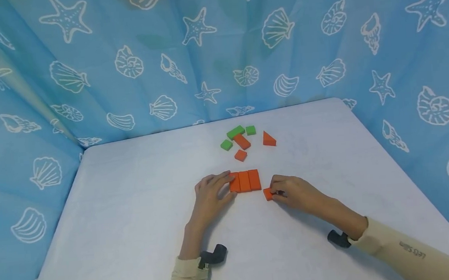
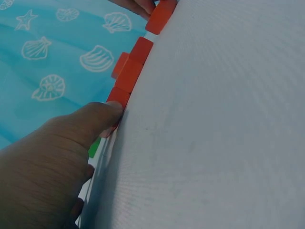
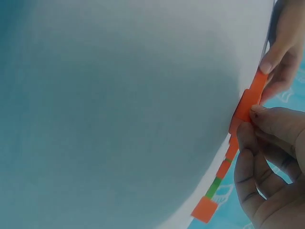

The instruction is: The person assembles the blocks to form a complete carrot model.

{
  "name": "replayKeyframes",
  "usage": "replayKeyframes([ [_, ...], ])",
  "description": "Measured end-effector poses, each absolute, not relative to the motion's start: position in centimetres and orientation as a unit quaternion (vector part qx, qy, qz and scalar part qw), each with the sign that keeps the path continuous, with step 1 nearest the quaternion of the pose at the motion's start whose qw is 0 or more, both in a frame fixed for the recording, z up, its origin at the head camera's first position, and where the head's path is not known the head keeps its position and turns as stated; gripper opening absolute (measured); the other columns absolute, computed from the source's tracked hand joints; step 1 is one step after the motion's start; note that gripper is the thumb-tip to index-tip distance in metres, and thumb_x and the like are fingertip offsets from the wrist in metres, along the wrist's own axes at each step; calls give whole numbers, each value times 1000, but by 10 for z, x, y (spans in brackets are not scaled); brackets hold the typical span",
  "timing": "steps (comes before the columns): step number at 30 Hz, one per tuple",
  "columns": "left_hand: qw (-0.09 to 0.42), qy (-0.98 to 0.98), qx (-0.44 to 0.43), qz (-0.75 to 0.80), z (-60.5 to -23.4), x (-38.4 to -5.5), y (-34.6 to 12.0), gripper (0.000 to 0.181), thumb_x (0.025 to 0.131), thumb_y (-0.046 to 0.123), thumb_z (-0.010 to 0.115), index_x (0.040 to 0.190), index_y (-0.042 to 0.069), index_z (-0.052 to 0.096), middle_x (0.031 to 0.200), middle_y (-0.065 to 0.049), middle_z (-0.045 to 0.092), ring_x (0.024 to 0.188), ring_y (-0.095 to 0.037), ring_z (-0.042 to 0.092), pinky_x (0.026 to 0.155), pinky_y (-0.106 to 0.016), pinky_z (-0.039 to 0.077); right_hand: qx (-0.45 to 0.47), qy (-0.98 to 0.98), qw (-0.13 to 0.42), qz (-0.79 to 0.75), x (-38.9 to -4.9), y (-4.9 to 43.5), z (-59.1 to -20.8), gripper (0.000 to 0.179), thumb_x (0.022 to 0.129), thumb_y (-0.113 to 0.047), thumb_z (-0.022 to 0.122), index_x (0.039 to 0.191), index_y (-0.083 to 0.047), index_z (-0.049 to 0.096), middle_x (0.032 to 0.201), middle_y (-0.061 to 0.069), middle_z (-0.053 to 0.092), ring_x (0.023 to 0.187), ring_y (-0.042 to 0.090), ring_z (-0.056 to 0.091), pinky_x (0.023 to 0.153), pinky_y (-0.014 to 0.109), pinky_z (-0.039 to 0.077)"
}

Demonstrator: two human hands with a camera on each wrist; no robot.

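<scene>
Blue curtain (image 1: 237,46) printed with white shells and starfish walls off the far side and flanks; white tabletop (image 1: 137,234) runs beneath both hands. I am watching remotely through the head and wrist feeds.

Between the hands, a row of orange blocks (image 1: 245,181): three, side by side, long edges touching. Left-end block is under the left hand (image 1: 213,196); fingers reach its far end and the thumb its near end, a modest gap spanned by the block itself. I read that as bracing, so the row does not slide if nudged from the other side.

Right hand (image 1: 296,191) is drawn in to a narrow pinch on a small orange block (image 1: 267,194), just right of the row and apart from it. Thumb and fingertips hold its right side, leaving the side toward the row bare; probably gripped so to keep fingers out of the gap.

Beyond both hands, a loose scatter: long green block (image 1: 235,132), two green squares (image 1: 250,130), a long orange block (image 1: 242,141) lying askew, an orange square (image 1: 240,155) nearest the row, and an orange wedge (image 1: 269,139) to the right. Whether the long orange block touches the long green one, I cannot tell.
</scene>
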State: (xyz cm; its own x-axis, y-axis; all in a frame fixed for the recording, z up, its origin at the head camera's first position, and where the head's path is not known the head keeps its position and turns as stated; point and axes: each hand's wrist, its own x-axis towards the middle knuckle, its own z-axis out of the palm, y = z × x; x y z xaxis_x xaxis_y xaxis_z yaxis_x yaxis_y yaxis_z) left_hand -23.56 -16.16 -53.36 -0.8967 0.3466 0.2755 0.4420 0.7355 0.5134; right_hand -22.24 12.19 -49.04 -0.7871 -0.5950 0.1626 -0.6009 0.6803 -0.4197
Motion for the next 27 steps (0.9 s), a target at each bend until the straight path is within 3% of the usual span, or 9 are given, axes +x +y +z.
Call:
replayKeyframes([
  [27,87,-929,-210,-292,-538,-236,-163,46,93,35,72,137,26,61,149,8,50,131,-25,41,106,-51,26,402,-890,49,211,-217,71,-493,11,81,-10,84,91,-9,78,94,-5,59,88,11,57,82,23,53],
])
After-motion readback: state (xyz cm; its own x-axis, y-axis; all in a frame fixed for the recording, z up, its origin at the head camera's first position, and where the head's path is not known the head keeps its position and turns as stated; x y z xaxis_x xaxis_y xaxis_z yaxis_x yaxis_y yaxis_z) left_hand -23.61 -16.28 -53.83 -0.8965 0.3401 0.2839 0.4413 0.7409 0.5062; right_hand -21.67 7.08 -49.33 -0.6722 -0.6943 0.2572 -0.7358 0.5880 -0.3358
